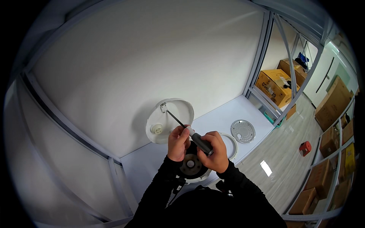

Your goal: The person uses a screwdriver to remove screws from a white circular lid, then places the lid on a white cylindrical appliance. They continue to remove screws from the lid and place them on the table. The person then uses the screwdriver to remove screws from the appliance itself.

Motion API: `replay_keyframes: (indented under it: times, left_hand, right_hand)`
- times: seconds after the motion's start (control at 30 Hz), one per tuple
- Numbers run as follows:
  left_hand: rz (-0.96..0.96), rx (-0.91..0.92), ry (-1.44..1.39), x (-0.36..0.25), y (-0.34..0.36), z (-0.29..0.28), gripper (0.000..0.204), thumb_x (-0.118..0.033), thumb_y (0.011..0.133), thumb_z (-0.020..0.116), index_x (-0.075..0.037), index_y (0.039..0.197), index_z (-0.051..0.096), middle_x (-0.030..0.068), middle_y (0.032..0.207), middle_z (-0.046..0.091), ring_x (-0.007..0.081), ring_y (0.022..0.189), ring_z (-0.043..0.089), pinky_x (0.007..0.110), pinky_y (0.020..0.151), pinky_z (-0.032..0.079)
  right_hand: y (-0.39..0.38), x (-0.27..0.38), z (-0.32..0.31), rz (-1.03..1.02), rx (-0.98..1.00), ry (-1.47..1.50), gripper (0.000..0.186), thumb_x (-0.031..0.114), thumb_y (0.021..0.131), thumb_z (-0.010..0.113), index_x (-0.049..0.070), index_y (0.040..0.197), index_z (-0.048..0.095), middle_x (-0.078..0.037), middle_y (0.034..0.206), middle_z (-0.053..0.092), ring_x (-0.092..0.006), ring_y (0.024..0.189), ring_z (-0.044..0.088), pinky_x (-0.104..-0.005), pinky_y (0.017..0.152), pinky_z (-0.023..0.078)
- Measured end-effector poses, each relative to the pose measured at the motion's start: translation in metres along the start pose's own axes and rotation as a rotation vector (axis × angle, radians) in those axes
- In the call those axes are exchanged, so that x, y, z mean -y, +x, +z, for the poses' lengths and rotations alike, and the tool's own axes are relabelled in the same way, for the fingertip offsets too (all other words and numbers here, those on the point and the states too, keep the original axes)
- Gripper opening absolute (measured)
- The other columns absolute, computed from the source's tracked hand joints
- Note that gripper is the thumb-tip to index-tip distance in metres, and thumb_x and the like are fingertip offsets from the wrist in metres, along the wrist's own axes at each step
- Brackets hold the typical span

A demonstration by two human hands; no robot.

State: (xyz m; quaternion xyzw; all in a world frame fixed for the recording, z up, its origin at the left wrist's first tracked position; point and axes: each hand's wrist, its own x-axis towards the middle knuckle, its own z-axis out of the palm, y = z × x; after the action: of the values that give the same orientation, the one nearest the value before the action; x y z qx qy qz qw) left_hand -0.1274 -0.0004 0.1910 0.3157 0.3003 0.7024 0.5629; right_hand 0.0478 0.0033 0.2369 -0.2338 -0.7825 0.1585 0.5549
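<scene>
A long screwdriver [200, 143] with a dark grey handle slants up and away from me. My right hand [216, 155] is wrapped round its handle. Closer to the shaft, my left hand [178, 144] pinches the tool by its light collar. The tip reaches a small latch piece [163, 107] at the upper edge of a raised white lid [180, 110]; whether it touches cannot be told. Inside the lid sits a round cream-coloured fitting [156, 129]. Below my hands lies the round appliance body [192, 170], resembling a rice cooker, with a dark interior, partly hidden by my hands.
To the right on the white table [213, 114] are a perforated metal disc [245, 131] and a white ring [234, 147], partly covered by my right hand. A white panel [152, 57] stands behind. Cardboard boxes [272, 85] and a red object [305, 148] are farther right.
</scene>
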Motion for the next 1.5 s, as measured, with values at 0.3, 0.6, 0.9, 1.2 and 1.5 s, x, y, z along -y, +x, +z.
replay_keyframes:
  times: [0.3,0.6,0.9,1.2,1.5]
  left_hand:
    - [-0.033,0.079,-0.086,-0.012,-0.002,0.008,0.028,-0.013,0.104,0.057,-0.001,0.129,0.061,0.0185,0.122,0.072,0.0026,0.049,0.037,0.020,0.047,0.032]
    - [-0.022,-0.015,0.100,-0.009,-0.005,0.011,0.024,-0.021,0.105,0.063,-0.004,0.121,0.062,-0.0028,0.085,0.061,0.0018,0.049,0.038,0.022,0.044,0.030]
    - [-0.014,-0.093,0.147,-0.013,-0.015,0.026,0.019,-0.017,0.101,0.070,-0.006,0.115,0.062,-0.0047,0.083,0.061,0.0016,0.050,0.041,0.022,0.044,0.031]
    - [-0.006,-0.218,0.067,-0.009,-0.022,0.021,0.031,-0.030,0.107,0.058,-0.003,0.119,0.064,0.0101,0.099,0.069,0.0034,0.046,0.037,0.023,0.042,0.027]
    - [0.125,-0.387,0.206,-0.012,-0.013,0.018,0.037,-0.035,0.106,0.059,-0.001,0.117,0.066,0.0089,0.094,0.069,0.0043,0.045,0.038,0.024,0.041,0.027]
  right_hand:
    - [-0.006,0.010,-0.010,0.397,0.154,0.088,0.037,0.016,0.088,0.080,0.002,0.119,0.065,-0.021,0.105,0.071,-0.0386,0.089,0.072,-0.0400,0.074,0.058]
    - [-0.007,0.006,-0.006,0.100,0.004,-0.004,0.036,0.002,0.083,0.079,0.006,0.117,0.069,-0.016,0.108,0.066,-0.0341,0.085,0.071,-0.0378,0.072,0.057]
    - [-0.014,0.010,-0.009,0.105,-0.032,-0.034,0.037,-0.003,0.082,0.078,0.008,0.117,0.070,-0.016,0.116,0.062,-0.0321,0.087,0.071,-0.0382,0.071,0.057]
    - [-0.020,0.013,-0.025,0.089,-0.047,-0.005,0.037,-0.004,0.083,0.077,0.007,0.118,0.069,-0.018,0.116,0.061,-0.0354,0.093,0.069,-0.0390,0.074,0.058]
    - [-0.022,0.007,-0.033,0.091,-0.015,0.052,0.034,0.000,0.085,0.078,0.005,0.117,0.069,-0.018,0.114,0.062,-0.0351,0.095,0.068,-0.0387,0.079,0.057]
